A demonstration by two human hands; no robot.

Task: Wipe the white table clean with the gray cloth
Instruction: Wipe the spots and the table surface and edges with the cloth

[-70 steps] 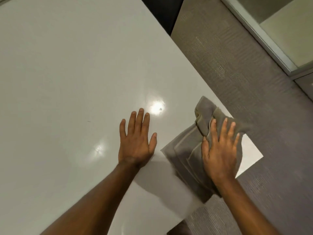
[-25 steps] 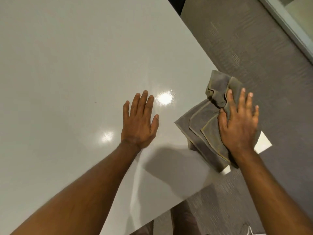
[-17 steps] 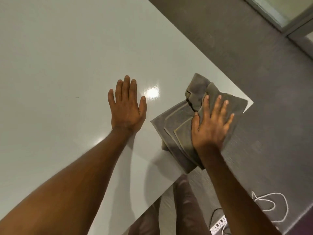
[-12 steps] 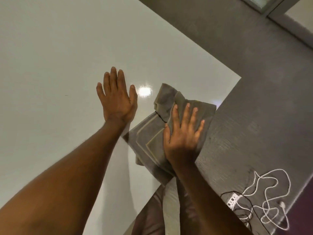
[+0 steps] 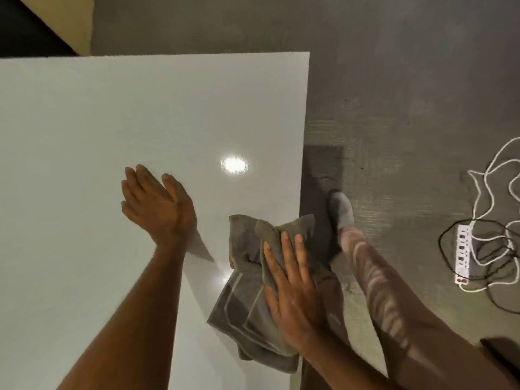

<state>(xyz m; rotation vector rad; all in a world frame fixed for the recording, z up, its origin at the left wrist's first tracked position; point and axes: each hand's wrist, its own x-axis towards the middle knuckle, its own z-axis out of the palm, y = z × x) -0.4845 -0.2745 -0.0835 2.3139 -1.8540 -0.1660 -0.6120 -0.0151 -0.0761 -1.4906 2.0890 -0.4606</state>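
The glossy white table fills the left and centre of the head view. A folded gray cloth lies at the table's right edge, partly hanging over it. My right hand lies flat on top of the cloth, fingers stretched and pressing it down. My left hand rests flat on the bare tabletop to the left of the cloth, fingers together, holding nothing.
The table's right edge runs top to bottom; gray carpet lies beyond it. My leg and socked foot stand just right of the edge. A white power strip with tangled white and black cables lies on the floor at far right.
The view has swung so the table's right edge now runs vertically. My right hand has slid the cloth along the table edge toward me. My left hand stays flat on the table.
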